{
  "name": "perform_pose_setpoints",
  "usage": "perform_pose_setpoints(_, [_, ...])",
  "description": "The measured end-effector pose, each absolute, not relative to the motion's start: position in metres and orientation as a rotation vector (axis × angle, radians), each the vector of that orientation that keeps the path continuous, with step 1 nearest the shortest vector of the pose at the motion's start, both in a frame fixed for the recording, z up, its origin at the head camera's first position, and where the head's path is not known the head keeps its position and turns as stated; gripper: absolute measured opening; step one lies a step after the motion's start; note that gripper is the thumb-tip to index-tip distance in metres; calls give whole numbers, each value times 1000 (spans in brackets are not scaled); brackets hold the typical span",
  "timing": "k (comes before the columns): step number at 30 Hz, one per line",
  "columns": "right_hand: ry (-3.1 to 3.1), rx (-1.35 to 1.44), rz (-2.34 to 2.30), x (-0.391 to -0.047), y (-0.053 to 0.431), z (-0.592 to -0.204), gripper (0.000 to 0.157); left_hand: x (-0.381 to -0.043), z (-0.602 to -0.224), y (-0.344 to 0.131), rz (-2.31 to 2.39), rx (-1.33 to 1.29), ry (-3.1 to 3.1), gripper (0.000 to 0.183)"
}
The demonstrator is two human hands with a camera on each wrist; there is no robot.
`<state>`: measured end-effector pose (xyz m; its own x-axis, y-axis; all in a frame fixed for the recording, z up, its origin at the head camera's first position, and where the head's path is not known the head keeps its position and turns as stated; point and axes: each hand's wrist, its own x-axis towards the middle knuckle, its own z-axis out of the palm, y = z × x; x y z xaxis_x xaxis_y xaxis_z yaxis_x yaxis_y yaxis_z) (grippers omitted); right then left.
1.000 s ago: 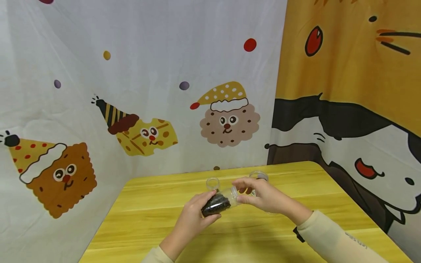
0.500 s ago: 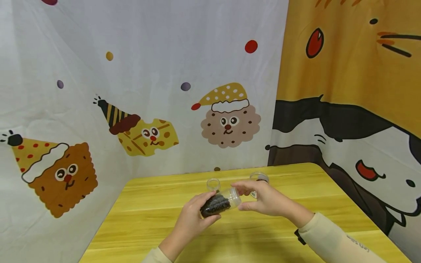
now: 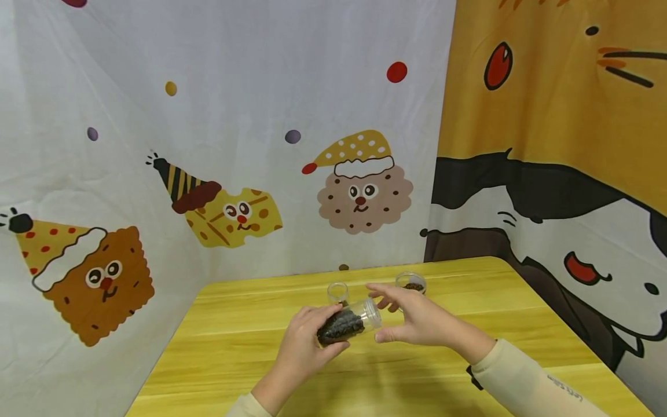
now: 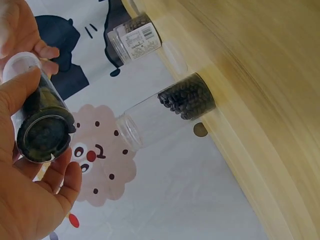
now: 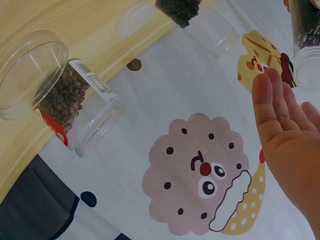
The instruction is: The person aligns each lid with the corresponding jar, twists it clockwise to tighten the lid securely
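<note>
My left hand (image 3: 307, 341) grips a clear jar (image 3: 341, 324) about its base end, tilted with its capped end up to the right. Dark pieces fill its lower part; in the left wrist view the jar's round bottom (image 4: 45, 135) faces the camera. Just off the translucent lid end (image 3: 372, 313), my right hand (image 3: 417, 315) has its fingers and thumb spread, holding nothing. The right wrist view shows that hand (image 5: 290, 130) with fingers extended beside the jar's lid end (image 5: 307, 65).
Behind the hands on the wooden table (image 3: 234, 341) stand an uncapped jar of black beans (image 4: 187, 97) and a labelled jar of brown seeds (image 5: 65, 95). A clear round lid (image 5: 30, 75) and a flat translucent lid (image 5: 134, 19) lie near them. A printed curtain (image 3: 250, 116) hangs behind.
The right hand's fingers have come away from the jar's lid end and spread wider. The left hand and its jar stay nearly in place.
</note>
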<state>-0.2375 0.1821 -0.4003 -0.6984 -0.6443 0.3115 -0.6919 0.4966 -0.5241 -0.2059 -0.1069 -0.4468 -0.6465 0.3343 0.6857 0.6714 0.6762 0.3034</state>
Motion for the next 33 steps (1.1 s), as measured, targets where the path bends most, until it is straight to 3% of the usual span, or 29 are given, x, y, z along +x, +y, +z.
perform_pose_setpoints(3, [-2598, 1232, 956, -238, 181, -401, 78, -206, -448, -107, -713, -759, -2292, 74])
perform_pose_setpoints(11, [-2605, 1227, 1029, -237, 178, -406, 41, -206, -448, -105, -698, -780, -2284, 76])
perform_pose_setpoints(13, [-2637, 1213, 1032, -237, 178, -407, 44, -205, -449, -105, -697, -780, -2282, 76])
perform_pose_setpoints(20, [-2607, 1197, 905, -236, 180, -407, 85, -205, -451, -107, -678, -753, -2286, 75])
perform_pose_setpoints(33, [-2521, 1258, 905, -236, 178, -404, 63, -206, -451, -108, -758, -765, -2316, 72])
